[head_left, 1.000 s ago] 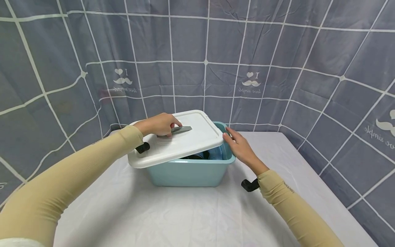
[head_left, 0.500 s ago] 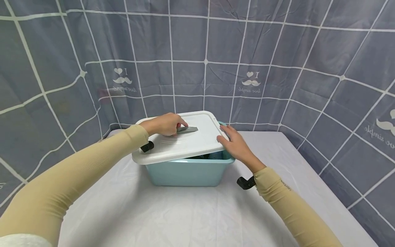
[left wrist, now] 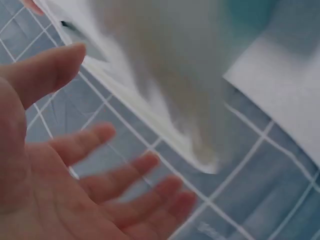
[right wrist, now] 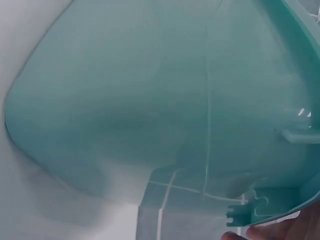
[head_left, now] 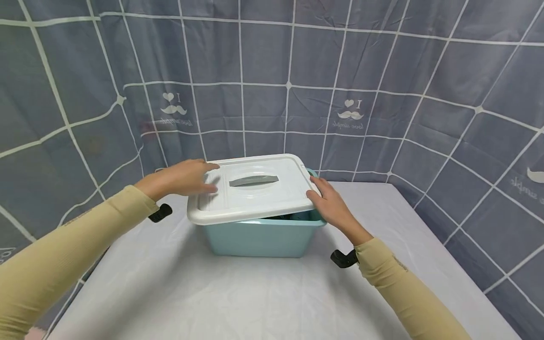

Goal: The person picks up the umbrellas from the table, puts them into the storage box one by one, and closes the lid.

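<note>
A white lid (head_left: 280,200) with a grey handle (head_left: 253,180) lies tilted over a light-blue storage box (head_left: 257,240), its left end overhanging the rim. At the right a gap shows dark and blue contents, mostly hidden. My left hand (head_left: 180,178) is at the lid's left end, off the handle; in the left wrist view its fingers are spread apart from the lid. My right hand (head_left: 333,203) rests at the lid's right edge and the box rim, fingers fairly straight. Its fingertips (right wrist: 295,227) show beside the box wall (right wrist: 125,100) in the right wrist view.
A white cloth covers the table (head_left: 263,297) under the box. Behind and around it hangs a grey curtain (head_left: 263,108) with white grid lines. A black strap end (head_left: 160,213) sticks out at the left wrist, another (head_left: 344,259) at the right.
The lid has shifted right and lies flatter, narrowing the gap over the box. My left hand has let go of the handle and moved left. The right hand stays by the right rim.
</note>
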The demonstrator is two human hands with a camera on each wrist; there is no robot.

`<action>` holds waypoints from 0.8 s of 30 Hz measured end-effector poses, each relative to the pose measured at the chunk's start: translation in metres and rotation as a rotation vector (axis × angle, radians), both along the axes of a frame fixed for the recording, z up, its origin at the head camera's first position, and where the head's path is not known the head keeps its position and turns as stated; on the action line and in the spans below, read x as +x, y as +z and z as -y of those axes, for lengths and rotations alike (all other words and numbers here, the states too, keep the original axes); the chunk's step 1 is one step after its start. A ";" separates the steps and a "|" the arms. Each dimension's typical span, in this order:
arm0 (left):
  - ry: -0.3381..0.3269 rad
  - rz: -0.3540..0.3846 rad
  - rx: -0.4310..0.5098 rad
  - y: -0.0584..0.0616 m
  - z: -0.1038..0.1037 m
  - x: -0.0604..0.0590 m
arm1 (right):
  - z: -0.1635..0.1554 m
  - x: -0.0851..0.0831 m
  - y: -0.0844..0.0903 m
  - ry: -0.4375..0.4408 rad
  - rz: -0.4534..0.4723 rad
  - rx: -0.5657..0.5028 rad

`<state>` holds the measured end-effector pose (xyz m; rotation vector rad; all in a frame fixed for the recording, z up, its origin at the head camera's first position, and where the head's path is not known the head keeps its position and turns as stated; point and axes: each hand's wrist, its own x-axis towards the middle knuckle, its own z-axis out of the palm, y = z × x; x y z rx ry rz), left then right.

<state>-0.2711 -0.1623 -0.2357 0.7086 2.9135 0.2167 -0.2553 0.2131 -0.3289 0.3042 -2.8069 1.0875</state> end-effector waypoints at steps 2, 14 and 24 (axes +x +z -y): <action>0.050 0.020 0.015 -0.006 0.012 0.008 | 0.000 0.002 0.001 -0.004 0.004 0.011; 0.053 0.031 0.151 -0.030 0.025 0.014 | -0.004 0.015 -0.001 -0.032 -0.002 0.002; 0.019 0.063 0.184 -0.037 0.025 0.007 | -0.006 0.026 -0.002 -0.069 -0.036 0.003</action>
